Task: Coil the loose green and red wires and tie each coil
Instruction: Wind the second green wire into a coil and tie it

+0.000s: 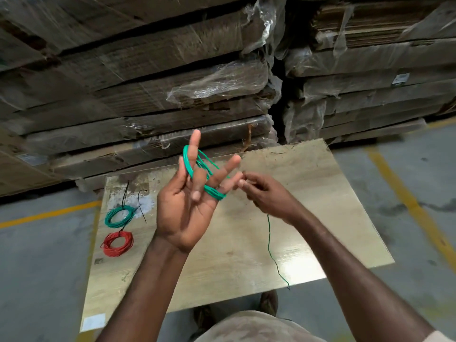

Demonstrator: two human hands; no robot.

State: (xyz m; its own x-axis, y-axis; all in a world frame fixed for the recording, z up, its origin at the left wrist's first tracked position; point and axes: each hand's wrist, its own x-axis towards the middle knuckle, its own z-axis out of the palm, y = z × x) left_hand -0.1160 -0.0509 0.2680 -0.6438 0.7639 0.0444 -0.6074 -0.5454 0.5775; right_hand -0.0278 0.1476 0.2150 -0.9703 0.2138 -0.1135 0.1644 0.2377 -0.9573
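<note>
My left hand [187, 206] is raised palm up over the board, fingers spread, with several loops of green wire [197, 169] wound around them. My right hand [264, 193] pinches the same wire just right of the left fingertips. The wire's loose tail [270, 243] hangs down from my right hand over the board. A finished green coil [119, 217] lies on the board at the left. A red coil [118, 243] lies just in front of it.
The work surface is a light board [246, 230] lying flat. Two black ties [142, 206] lie beside the green coil. Stacked, plastic-wrapped cardboard [148, 95] rises right behind the board. Grey floor with yellow lines [407, 201] surrounds it. My shoes [269, 302] show below the board's near edge.
</note>
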